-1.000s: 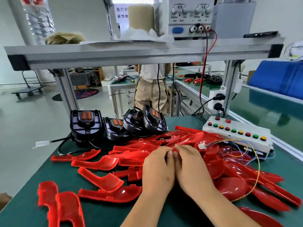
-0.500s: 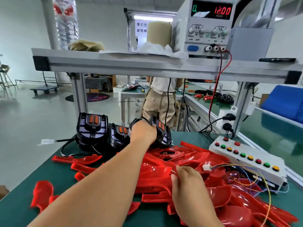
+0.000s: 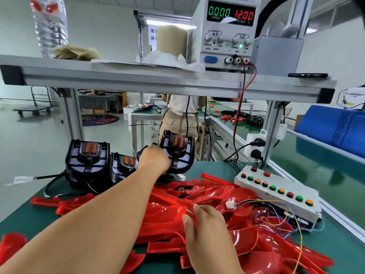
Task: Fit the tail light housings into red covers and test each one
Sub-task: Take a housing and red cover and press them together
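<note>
My left hand (image 3: 153,161) has closed on the rightmost housing (image 3: 178,149), tipping it up (mid-frame); my right hand (image 3: 207,234) pinches a red cover (image 3: 164,212), ready for fitting.

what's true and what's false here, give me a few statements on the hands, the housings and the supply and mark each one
1. The left hand grips a black housing. True.
2. The right hand hangs in the air and holds nothing. False: it is down on the red pile and holds a cover.
3. The supply on the shelf shows 12.00 in red. True.
4. The button box lies left of the housings. False: it lies to their right, next to the covers.
</note>
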